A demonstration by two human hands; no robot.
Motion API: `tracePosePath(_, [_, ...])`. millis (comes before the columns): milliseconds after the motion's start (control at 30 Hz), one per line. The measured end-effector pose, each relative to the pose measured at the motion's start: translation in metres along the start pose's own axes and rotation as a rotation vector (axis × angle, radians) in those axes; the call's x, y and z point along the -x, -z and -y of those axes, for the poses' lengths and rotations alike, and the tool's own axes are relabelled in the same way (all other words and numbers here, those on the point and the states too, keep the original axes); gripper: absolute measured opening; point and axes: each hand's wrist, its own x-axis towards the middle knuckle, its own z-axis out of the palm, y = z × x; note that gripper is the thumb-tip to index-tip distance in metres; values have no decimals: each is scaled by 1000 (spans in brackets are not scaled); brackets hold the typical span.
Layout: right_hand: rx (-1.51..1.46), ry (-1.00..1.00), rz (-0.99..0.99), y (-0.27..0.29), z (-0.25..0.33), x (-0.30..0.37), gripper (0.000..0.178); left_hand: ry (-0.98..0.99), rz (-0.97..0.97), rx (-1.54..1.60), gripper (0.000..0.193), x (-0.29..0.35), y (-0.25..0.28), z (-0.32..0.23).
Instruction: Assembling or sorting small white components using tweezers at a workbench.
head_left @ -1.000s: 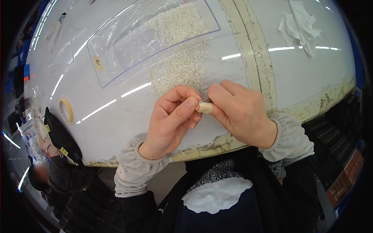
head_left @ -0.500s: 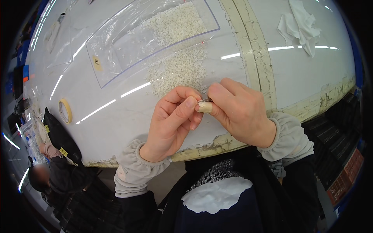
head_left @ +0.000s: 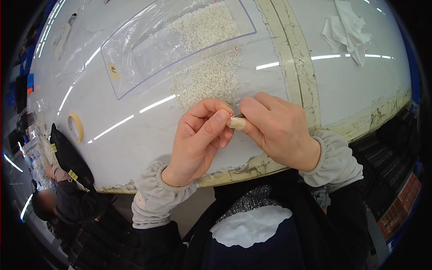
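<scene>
Together, two hands (head_left: 194,144) (head_left: 281,134), one metal tool (head_left: 239,115)

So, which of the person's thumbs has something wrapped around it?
The right thumb: a beige wrap goes around it near the tip, whereas the left thumb is bare.

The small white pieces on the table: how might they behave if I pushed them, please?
The small white pieces would probably scatter, as some lie loose around the edges; each looks tiny, so likely light; the glossy tabletop may let them slide.
</scene>
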Motion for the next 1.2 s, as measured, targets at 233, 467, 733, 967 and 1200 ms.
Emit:
tracePosePath(233, [-102, -44, -62, 1, 0, -1, 13, 23, 33, 1, 13, 0, 0, -3])
tracePosePath(467, [-262, 25, -155, 5, -4, -4, 18, -8, 44, 3, 10, -2, 1, -6])
tracePosePath(733, [-19, 236, 480, 31, -9, -2, 26, -159, -25, 100, 5, -2, 13, -20])
tracePosePath(967, [138, 265, 557, 22, -5, 0, 24, -137, -73, 100, 6, 2, 9, -20])
tracePosePath(1200, [186, 349, 408, 24, -11, -14, 23, -38, 50, 135, 13, 1, 9, -21])
